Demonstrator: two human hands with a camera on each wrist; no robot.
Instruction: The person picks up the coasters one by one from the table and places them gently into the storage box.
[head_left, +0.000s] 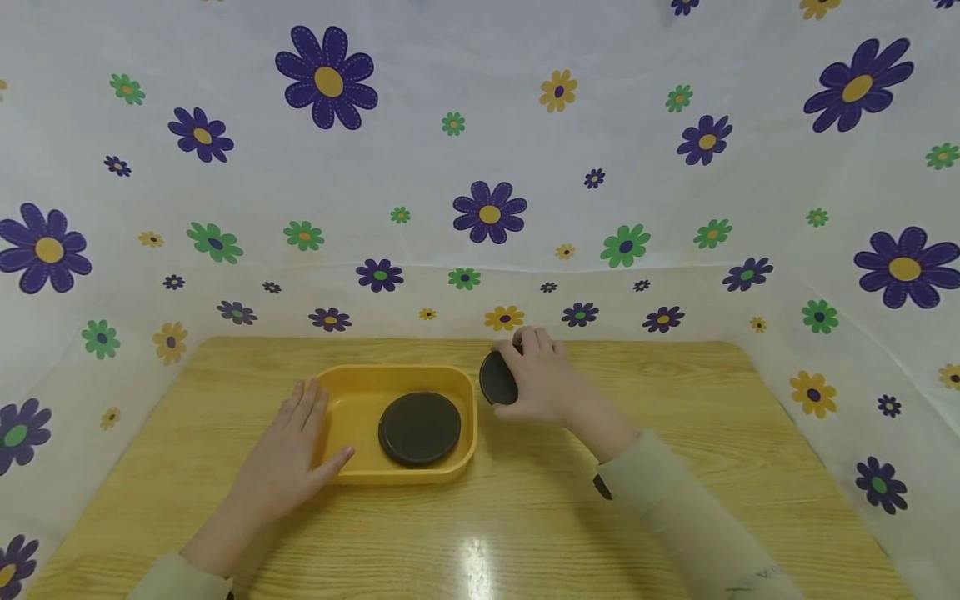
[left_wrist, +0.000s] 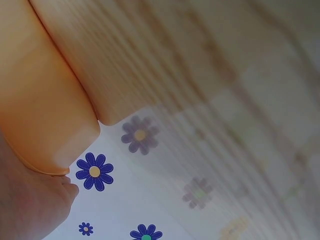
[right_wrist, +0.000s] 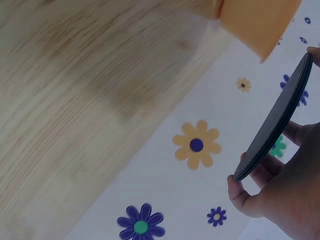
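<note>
Wooden table (head_left: 675, 467), flowered sheet (head_left: 480, 150) (white).

It looked like a staged recording booth, perhaps: a flowered white sheet (head_left: 480, 167) hung closely behind and beside the wooden table (head_left: 675, 467).

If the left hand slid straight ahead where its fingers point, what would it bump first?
Likely nothing new: the left hand already rests against the yellow tray, fingers pointing along its left wall toward the flowered cloth behind the table.
</note>
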